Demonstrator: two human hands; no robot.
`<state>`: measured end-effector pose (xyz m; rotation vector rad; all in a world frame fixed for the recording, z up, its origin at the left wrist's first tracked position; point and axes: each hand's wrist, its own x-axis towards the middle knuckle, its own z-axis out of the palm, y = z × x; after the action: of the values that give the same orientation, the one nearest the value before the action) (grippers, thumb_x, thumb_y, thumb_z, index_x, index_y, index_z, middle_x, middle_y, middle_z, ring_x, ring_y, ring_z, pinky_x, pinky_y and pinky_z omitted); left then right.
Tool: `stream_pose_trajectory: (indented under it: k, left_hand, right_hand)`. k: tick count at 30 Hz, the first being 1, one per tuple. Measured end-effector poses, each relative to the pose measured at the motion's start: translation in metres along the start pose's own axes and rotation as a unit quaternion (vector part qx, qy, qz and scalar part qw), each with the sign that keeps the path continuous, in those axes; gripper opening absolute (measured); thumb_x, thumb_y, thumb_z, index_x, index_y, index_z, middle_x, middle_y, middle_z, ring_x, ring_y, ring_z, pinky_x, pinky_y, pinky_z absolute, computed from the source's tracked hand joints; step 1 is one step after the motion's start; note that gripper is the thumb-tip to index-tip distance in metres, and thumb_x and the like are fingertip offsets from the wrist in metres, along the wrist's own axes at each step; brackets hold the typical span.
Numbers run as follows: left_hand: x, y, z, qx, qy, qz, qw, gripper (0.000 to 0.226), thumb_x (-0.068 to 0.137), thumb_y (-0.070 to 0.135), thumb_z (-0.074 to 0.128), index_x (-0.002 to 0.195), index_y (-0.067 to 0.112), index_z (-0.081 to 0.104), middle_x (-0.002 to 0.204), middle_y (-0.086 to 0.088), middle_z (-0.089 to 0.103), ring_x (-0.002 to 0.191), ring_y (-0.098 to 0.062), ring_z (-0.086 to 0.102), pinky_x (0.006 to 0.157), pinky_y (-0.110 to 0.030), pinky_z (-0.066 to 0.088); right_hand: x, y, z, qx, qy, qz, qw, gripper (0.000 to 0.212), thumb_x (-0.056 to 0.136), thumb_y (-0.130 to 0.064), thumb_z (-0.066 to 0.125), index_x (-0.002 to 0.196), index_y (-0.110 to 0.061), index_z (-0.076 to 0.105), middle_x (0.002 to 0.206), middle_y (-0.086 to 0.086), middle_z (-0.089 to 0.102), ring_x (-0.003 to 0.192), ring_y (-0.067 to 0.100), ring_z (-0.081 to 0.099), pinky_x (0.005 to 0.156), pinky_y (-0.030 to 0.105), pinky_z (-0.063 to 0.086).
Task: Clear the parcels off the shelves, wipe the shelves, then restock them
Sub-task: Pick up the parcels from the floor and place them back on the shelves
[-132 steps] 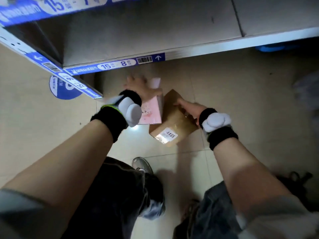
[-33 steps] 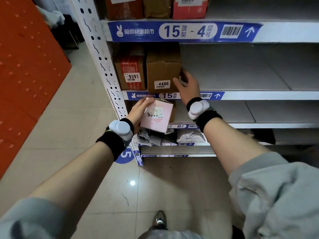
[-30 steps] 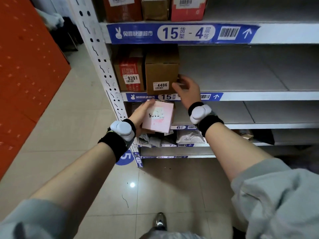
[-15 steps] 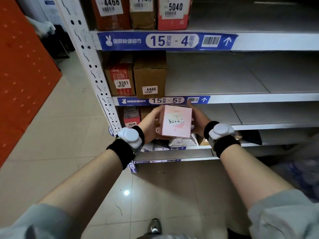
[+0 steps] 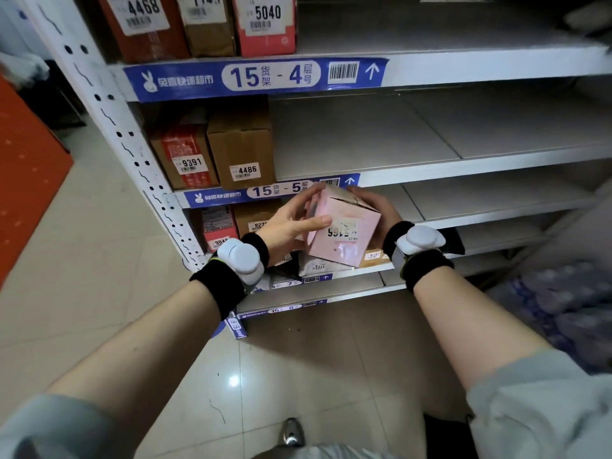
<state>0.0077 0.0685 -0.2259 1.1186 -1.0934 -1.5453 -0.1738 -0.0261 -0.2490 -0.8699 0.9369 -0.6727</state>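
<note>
I hold a pink box (image 5: 344, 226) tilted in front of the shelves, its label upside down. My left hand (image 5: 291, 223) grips its left side and my right hand (image 5: 381, 207) its far right side. On the shelf marked 15-5 (image 5: 430, 170) stand a brown parcel 4486 (image 5: 241, 147) and a red-labelled parcel 9391 (image 5: 185, 154) at the left end. The shelf marked 15-4 (image 5: 463, 66) above carries parcels 4468 (image 5: 142, 24), 1143 (image 5: 208, 24) and 5040 (image 5: 265, 24).
Lower shelves hold more parcels, among them 9048 (image 5: 218, 226) and a soft bag 5331 (image 5: 318, 265). A white perforated upright (image 5: 132, 154) bounds the rack on the left. An orange wall (image 5: 23, 180) stands at far left. Bluish wrapped goods (image 5: 569, 303) lie on the floor at right.
My right hand left parcel 4486 on the 15-5 shelf and joined the left on the pink box. The box has been turned and tilted between both hands.
</note>
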Motion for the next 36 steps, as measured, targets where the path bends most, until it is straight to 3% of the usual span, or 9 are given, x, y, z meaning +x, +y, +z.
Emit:
stream_pose_trajectory:
  k: [6, 10, 12, 15, 18, 20, 26, 32, 36]
  left_hand:
    - [0.007, 0.019, 0.0, -0.064, 0.053, 0.075, 0.994, 0.072, 0.076, 0.01, 0.079, 0.136, 0.038, 0.051, 0.144, -0.009, 0.044, 0.126, -0.035, 0.052, 0.092, -0.062, 0.049]
    - [0.002, 0.04, -0.013, 0.18, 0.113, 0.133, 0.968, 0.078, 0.072, 0.039, 0.082, 0.138, 0.047, 0.042, 0.149, 0.0, 0.04, 0.134, -0.021, 0.042, 0.105, -0.048, 0.044]
    - [-0.005, 0.052, -0.028, 0.316, 0.183, 0.181, 0.913, 0.072, 0.074, 0.04, 0.08, 0.138, 0.038, 0.045, 0.144, 0.002, 0.046, 0.13, -0.013, 0.045, 0.107, -0.036, 0.041]
    - [-0.02, 0.072, -0.067, 0.489, 0.292, 0.264, 0.778, 0.038, 0.079, 0.015, 0.073, 0.116, 0.016, 0.062, 0.12, -0.004, 0.06, 0.11, -0.019, 0.058, 0.096, -0.035, 0.049]
    - [-0.031, 0.095, -0.116, 0.631, 0.322, 0.233, 0.666, 0.038, 0.076, 0.008, 0.072, 0.112, 0.013, 0.061, 0.119, -0.01, 0.058, 0.108, -0.028, 0.055, 0.09, -0.037, 0.049]
    - [-0.03, 0.104, -0.143, 0.682, 0.305, 0.203, 0.633, 0.049, 0.075, 0.008, 0.072, 0.121, 0.013, 0.056, 0.124, -0.012, 0.055, 0.111, -0.032, 0.054, 0.092, -0.042, 0.049]
    - [-0.007, 0.113, -0.181, 0.736, 0.258, 0.085, 0.62, 0.075, 0.083, 0.01, 0.068, 0.148, 0.018, 0.031, 0.14, -0.018, 0.045, 0.125, -0.038, 0.046, 0.101, -0.045, 0.041]
    - [0.018, 0.113, -0.188, 0.743, 0.246, 0.022, 0.622, 0.087, 0.082, 0.04, 0.072, 0.152, 0.027, 0.022, 0.144, -0.014, 0.04, 0.132, -0.038, 0.033, 0.104, -0.052, 0.038]
    - [0.025, 0.119, -0.189, 0.753, 0.233, -0.006, 0.616, 0.092, 0.077, 0.031, 0.078, 0.151, 0.026, 0.023, 0.15, -0.01, 0.033, 0.137, -0.037, 0.024, 0.105, -0.057, 0.037]
  right_hand:
    - [-0.003, -0.022, 0.003, 0.055, -0.102, 0.019, 0.993, 0.073, 0.088, -0.072, 0.048, 0.13, -0.015, 0.067, 0.129, 0.019, 0.065, 0.119, 0.037, 0.062, 0.108, 0.052, 0.044]
    - [-0.001, -0.037, 0.014, 0.068, -0.099, -0.022, 0.993, 0.061, 0.083, -0.051, 0.061, 0.133, -0.016, 0.059, 0.118, 0.016, 0.067, 0.107, 0.033, 0.063, 0.099, 0.046, 0.05]
    - [0.006, -0.044, 0.019, 0.077, -0.05, -0.046, 0.995, 0.049, 0.083, -0.047, 0.06, 0.123, -0.018, 0.062, 0.108, 0.012, 0.07, 0.098, 0.031, 0.066, 0.093, 0.044, 0.052]
    - [0.026, -0.049, 0.028, 0.067, 0.016, -0.07, 0.995, 0.044, 0.079, -0.046, 0.068, 0.115, -0.021, 0.066, 0.102, 0.01, 0.072, 0.095, 0.03, 0.068, 0.088, 0.045, 0.054]
    - [0.048, -0.058, 0.049, 0.027, 0.067, -0.091, 0.993, 0.041, 0.076, -0.044, 0.075, 0.107, -0.018, 0.072, 0.103, 0.013, 0.074, 0.092, 0.035, 0.071, 0.084, 0.051, 0.059]
    - [0.066, -0.064, 0.057, -0.01, 0.09, -0.088, 0.992, 0.047, 0.063, -0.048, 0.082, 0.099, -0.018, 0.077, 0.106, 0.015, 0.076, 0.098, 0.04, 0.072, 0.092, 0.06, 0.055]
    - [0.118, -0.071, 0.066, -0.095, 0.124, -0.115, 0.981, 0.038, 0.052, -0.058, 0.079, 0.072, -0.026, 0.079, 0.081, 0.007, 0.072, 0.084, 0.034, 0.068, 0.089, 0.058, 0.055]
    - [0.146, -0.072, 0.071, -0.154, 0.137, -0.148, 0.967, 0.064, 0.061, -0.066, 0.068, 0.115, -0.031, 0.07, 0.116, 0.005, 0.074, 0.104, 0.032, 0.071, 0.096, 0.055, 0.056]
    - [0.155, -0.076, 0.076, -0.161, 0.162, -0.187, 0.956, 0.074, 0.067, -0.071, 0.061, 0.125, -0.025, 0.069, 0.123, 0.004, 0.071, 0.113, 0.031, 0.066, 0.106, 0.05, 0.049]
